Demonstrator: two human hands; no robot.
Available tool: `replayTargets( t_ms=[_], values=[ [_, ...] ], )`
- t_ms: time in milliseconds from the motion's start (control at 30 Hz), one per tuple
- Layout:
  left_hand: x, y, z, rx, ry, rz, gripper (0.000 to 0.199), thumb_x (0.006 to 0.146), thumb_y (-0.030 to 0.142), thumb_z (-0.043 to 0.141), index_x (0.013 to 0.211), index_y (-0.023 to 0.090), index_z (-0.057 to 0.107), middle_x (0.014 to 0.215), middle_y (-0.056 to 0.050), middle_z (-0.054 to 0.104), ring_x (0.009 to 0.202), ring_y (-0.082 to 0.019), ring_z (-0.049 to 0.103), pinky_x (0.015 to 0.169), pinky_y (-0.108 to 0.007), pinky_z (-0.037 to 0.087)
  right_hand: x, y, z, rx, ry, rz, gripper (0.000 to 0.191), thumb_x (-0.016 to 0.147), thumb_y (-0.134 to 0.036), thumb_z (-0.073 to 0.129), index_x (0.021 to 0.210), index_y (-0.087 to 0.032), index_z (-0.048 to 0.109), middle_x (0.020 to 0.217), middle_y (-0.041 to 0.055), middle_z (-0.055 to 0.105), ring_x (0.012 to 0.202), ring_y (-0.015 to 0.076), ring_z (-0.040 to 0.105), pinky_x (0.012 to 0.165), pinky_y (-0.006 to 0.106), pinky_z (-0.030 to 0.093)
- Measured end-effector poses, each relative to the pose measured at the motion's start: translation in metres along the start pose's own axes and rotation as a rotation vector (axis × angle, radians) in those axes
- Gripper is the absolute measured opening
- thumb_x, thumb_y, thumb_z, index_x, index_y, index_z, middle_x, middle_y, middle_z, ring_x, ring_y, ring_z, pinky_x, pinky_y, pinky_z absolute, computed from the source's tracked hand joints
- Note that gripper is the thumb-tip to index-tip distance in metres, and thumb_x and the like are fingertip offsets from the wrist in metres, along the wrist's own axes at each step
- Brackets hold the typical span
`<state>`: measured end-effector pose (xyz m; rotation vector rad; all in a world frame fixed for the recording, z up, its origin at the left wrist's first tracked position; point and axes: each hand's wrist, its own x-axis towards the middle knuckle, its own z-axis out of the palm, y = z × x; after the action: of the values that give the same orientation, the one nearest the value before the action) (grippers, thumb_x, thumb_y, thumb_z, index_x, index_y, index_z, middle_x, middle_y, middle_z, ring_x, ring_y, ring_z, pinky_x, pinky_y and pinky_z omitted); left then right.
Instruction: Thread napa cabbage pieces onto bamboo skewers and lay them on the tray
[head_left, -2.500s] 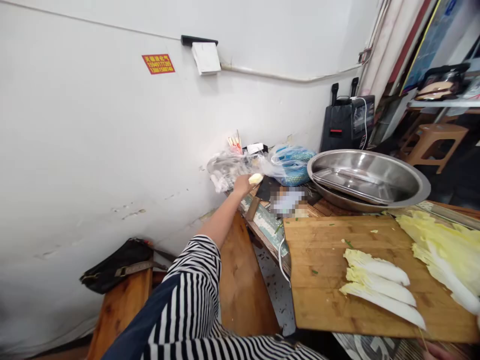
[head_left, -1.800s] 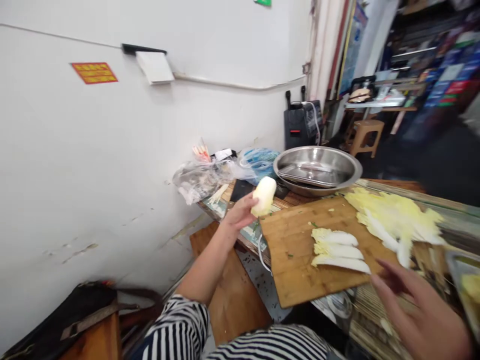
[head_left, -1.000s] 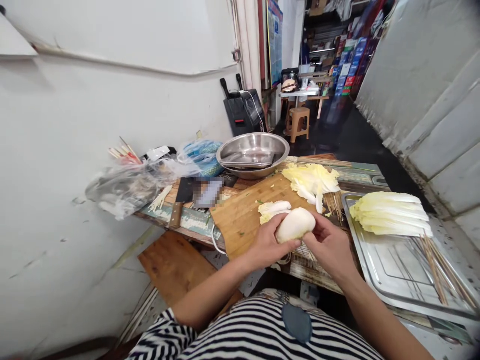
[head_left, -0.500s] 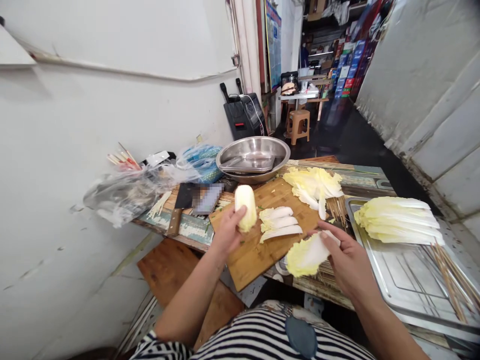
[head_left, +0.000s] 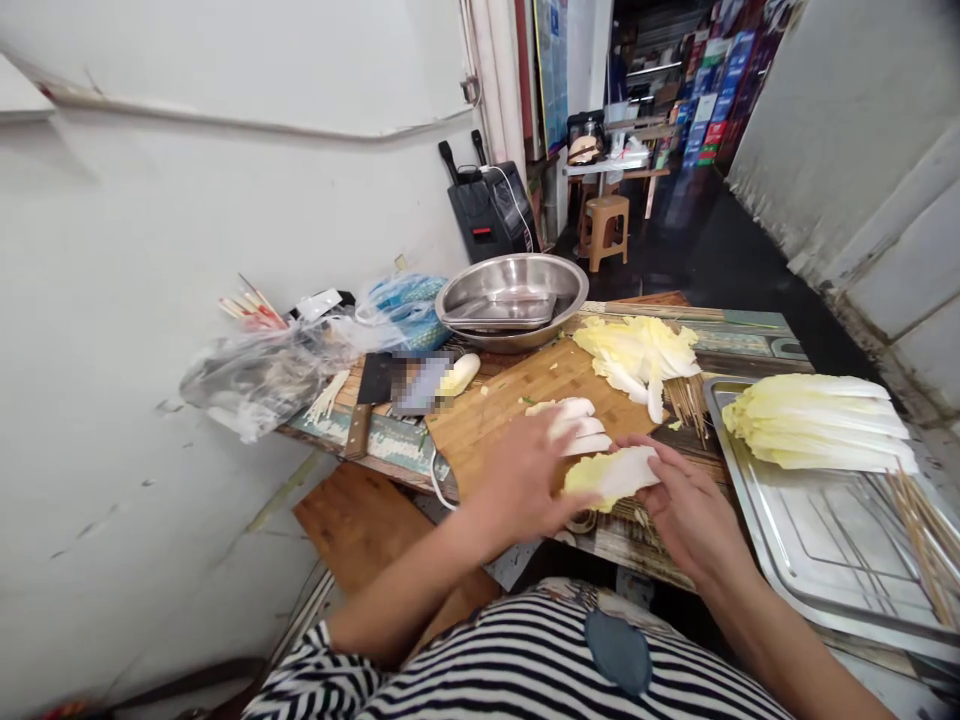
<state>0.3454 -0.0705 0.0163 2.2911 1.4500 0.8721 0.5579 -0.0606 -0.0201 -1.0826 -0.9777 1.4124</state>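
Observation:
My right hand (head_left: pixel 694 510) holds a pale yellow cabbage leaf (head_left: pixel 611 472) over the near edge of the wooden cutting board (head_left: pixel 517 400). My left hand (head_left: pixel 521 480) touches the leaf's yellow end, fingers spread. Just beyond it lie a few white cabbage strips (head_left: pixel 574 425) on the board. The small cabbage heart (head_left: pixel 459 375) lies at the board's far left corner, away from both hands.
A heap of loose leaves (head_left: pixel 637 350) sits at the board's far end. A steel tray (head_left: pixel 817 540) on the right carries stacked leaves (head_left: pixel 817 425) and bamboo skewers (head_left: pixel 926 540). A steel basin (head_left: pixel 514 295), a cleaver (head_left: pixel 367 400) and plastic bags (head_left: pixel 300 355) line the wall side.
My left hand brought the cabbage heart over from the bags; my right hand peeled a leaf off it. The heart now lies on the board's corner, and my left hand has come to the leaf.

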Motion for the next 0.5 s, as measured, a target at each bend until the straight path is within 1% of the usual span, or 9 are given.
replayTargets(
  t_ms=[33,67,133,200,267,333,367,433,500],
  values=[
    [-0.006,0.015,0.010,0.008,-0.101,0.071,0.073,0.081,0.055,0.076,0.141,0.018,0.056,0.155,-0.020,0.049,0.144,-0.039,0.043,0.121,-0.055,0.030,-0.002,0.002,0.007,-0.026,-0.020,-0.003,0.035,0.083,-0.047,0.067,0.106,-0.022,0.075,0.107,0.0114,0.080,0.097,0.0270,0.076,0.086,0.043,0.062],
    [-0.011,0.025,0.018,0.013,-0.156,0.091,0.066,0.087,0.049,0.071,0.142,0.017,0.056,0.155,-0.021,0.049,0.143,-0.038,0.045,0.118,-0.055,0.034,-0.004,0.004,0.012,-0.056,-0.041,-0.002,0.037,0.085,-0.049,0.064,0.109,-0.022,0.074,0.109,0.0116,0.080,0.099,0.0267,0.076,0.088,0.043,0.062],
    [-0.016,0.031,0.028,-0.025,-0.179,0.075,0.043,0.098,0.030,0.054,0.138,0.016,0.059,0.148,-0.020,0.057,0.135,-0.034,0.055,0.112,-0.052,0.042,-0.007,0.006,0.017,-0.138,-0.077,-0.018,0.044,0.090,-0.054,0.057,0.117,-0.022,0.072,0.116,0.0118,0.078,0.105,0.0262,0.074,0.094,0.044,0.060],
    [-0.017,0.022,0.025,-0.112,-0.096,0.003,0.036,0.099,0.021,0.046,0.129,0.019,0.066,0.134,-0.016,0.068,0.123,-0.029,0.064,0.107,-0.047,0.048,-0.007,0.005,0.013,-0.259,-0.083,-0.063,0.052,0.094,-0.059,0.050,0.126,-0.022,0.068,0.124,0.0122,0.075,0.113,0.0259,0.071,0.100,0.046,0.056],
    [-0.016,0.004,0.014,-0.228,0.056,-0.137,0.028,0.095,0.024,0.054,0.116,0.021,0.072,0.119,-0.012,0.075,0.111,-0.027,0.069,0.103,-0.043,0.051,-0.004,0.007,0.003,-0.425,-0.056,-0.124,0.054,0.094,-0.059,0.054,0.131,-0.022,0.064,0.127,0.0132,0.073,0.115,0.0270,0.069,0.105,0.050,0.051],
    [-0.013,-0.014,0.000,-0.414,0.200,-0.338,0.022,0.086,0.029,0.067,0.104,0.019,0.074,0.108,-0.010,0.077,0.101,-0.027,0.070,0.098,-0.042,0.053,0.003,0.012,-0.007,-0.606,-0.043,-0.178,0.049,0.091,-0.053,0.065,0.128,-0.020,0.065,0.120,0.0120,0.073,0.109,0.0273,0.068,0.104,0.054,0.049],
    [-0.011,-0.022,-0.006,-0.560,0.239,-0.433,0.024,0.081,0.031,0.072,0.101,0.018,0.074,0.103,-0.009,0.077,0.098,-0.026,0.070,0.094,-0.041,0.054,0.008,0.016,-0.010,-0.688,-0.053,-0.198,0.046,0.090,-0.049,0.069,0.124,-0.019,0.065,0.115,0.0101,0.072,0.106,0.0263,0.068,0.102,0.055,0.050],
    [-0.005,-0.036,-0.015,-0.902,0.259,-0.591,0.033,0.071,0.035,0.080,0.097,0.015,0.073,0.096,-0.008,0.076,0.090,-0.025,0.071,0.085,-0.038,0.056,0.019,0.028,-0.012,-0.819,-0.083,-0.227,0.039,0.091,-0.044,0.070,0.120,-0.018,0.066,0.110,0.0065,0.071,0.100,0.0229,0.068,0.095,0.050,0.054],
    [0.000,-0.046,-0.017,-1.172,0.259,-0.683,0.040,0.065,0.035,0.086,0.096,0.014,0.071,0.091,-0.007,0.076,0.082,-0.022,0.071,0.076,-0.033,0.057,0.030,0.039,-0.012,-0.911,-0.091,-0.247,0.032,0.095,-0.043,0.066,0.115,-0.018,0.066,0.105,0.0043,0.071,0.092,0.0192,0.068,0.087,0.043,0.056]
  ],
)
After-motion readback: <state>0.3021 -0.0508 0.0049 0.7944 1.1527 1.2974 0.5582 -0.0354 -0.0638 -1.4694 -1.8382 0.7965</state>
